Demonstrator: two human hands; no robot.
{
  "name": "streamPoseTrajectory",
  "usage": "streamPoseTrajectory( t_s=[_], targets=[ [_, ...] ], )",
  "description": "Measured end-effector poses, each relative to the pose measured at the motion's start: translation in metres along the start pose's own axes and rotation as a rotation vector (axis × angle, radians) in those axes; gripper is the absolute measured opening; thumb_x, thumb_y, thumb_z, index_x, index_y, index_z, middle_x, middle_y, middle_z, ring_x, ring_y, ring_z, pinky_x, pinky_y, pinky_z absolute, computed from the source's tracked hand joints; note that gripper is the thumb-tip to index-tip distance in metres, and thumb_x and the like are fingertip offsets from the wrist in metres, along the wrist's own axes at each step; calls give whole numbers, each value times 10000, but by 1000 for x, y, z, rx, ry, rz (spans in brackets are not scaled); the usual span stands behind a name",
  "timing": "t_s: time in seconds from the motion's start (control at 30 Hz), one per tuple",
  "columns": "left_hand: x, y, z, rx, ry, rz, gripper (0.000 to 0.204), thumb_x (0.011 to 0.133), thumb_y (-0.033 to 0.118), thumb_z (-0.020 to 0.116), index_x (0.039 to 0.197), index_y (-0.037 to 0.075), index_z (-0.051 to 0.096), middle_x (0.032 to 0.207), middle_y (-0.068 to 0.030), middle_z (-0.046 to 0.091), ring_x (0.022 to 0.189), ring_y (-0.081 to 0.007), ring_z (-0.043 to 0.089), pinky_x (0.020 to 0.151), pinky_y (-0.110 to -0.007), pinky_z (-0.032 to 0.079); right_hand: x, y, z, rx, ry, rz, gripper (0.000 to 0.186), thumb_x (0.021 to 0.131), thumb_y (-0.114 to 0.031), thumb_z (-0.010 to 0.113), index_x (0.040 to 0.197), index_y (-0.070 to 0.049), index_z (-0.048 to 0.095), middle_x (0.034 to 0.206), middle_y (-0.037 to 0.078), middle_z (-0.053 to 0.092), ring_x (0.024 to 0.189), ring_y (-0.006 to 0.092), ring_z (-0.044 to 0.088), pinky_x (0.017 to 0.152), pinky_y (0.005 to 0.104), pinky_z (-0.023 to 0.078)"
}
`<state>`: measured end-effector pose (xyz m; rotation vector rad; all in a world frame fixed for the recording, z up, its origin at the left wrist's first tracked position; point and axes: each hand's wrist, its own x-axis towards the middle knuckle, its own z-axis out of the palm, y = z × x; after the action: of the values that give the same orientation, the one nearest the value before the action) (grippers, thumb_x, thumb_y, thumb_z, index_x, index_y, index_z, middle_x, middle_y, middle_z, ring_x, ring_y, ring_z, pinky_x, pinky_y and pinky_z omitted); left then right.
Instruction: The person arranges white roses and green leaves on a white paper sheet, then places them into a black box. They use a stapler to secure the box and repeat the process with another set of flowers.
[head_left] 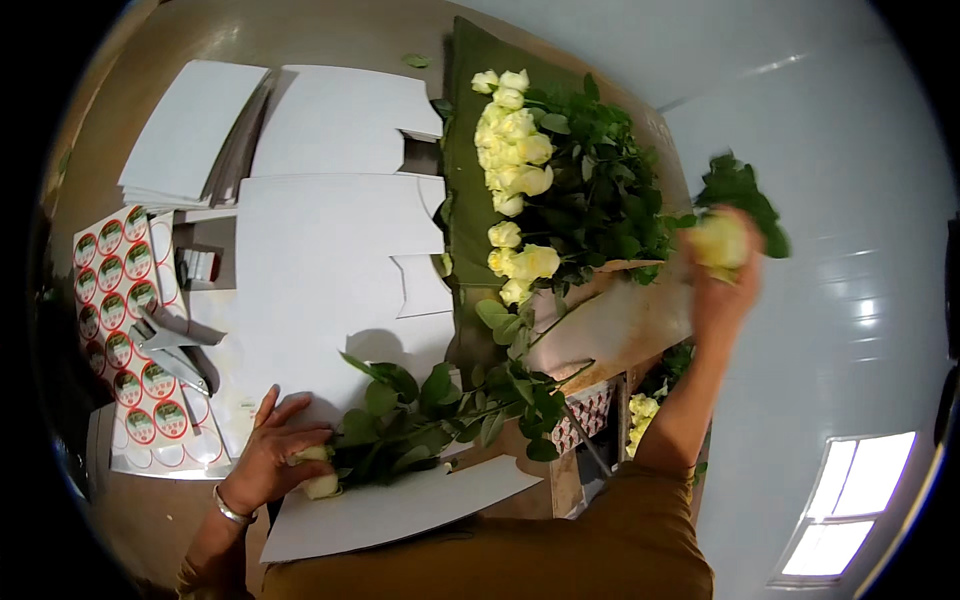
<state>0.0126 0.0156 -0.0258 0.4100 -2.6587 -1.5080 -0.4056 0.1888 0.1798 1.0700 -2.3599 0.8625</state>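
My left hand (272,455), with a silver bangle at its wrist, curls its fingers around a pale yellow rose (322,484) at the lower left. That rose lies over white card, its leafy stem pointing right; more than one stem seems to lie there. Held out at the right, my right hand (738,285) grips another yellow rose (720,243), its bloom slightly smeared by motion. Dark green leaves (742,190) show beyond that hand. Between the hands and farther off, a pile of yellow roses (515,140) rests on a green cloth (475,330), blooms facing left.
White card sheets (340,230) cover the table's middle, with a stack of card (190,130) at the far left. Round red-rimmed stickers (130,300) lie under a metal stapler (170,350), near a small box (200,265). More roses (642,415) stand low at the right, beside a pale wall.
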Motion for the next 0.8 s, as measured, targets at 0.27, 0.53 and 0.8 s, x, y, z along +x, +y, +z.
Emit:
streamPoseTrajectory(
  t_s=[0.27, 0.53, 0.8],
  targets=[
    [3, -2, -3, -90, -34, 19, 396, 678, 268, 805, 1027, 123, 686, 1073, -20, 677, 1254, -268, 464, 1144, -467, 124, -37, 79, 110, -149, -986, 198, 665, 737, -385, 753, 1261, -56, 511, 1265, 144, 532, 1127, 299, 537, 930, 376, 437],
    [6, 2, -9, -65, -79, -16, 386, 711, 304, 777, 1040, 127, 679, 1079, -7, 670, 1245, -253, 464, 1141, -468, 133, 35, 135, 188, -314, -712, -110, 393, 815, -174, 673, 1156, -29, 542, 1236, 160, 522, 1076, 323, 536, 904, 405, 450],
    [6, 14, -14, -76, -61, -52, 324, 758, 279, 737, 1030, 113, 680, 1079, -9, 671, 1249, -266, 461, 1139, -478, 137, 21, 66, 126, 88, -466, -43, 474, 830, -231, 705, 1223, -50, 512, 1200, 110, 554, 1056, 221, 552, 916, 380, 435]
  ],
)
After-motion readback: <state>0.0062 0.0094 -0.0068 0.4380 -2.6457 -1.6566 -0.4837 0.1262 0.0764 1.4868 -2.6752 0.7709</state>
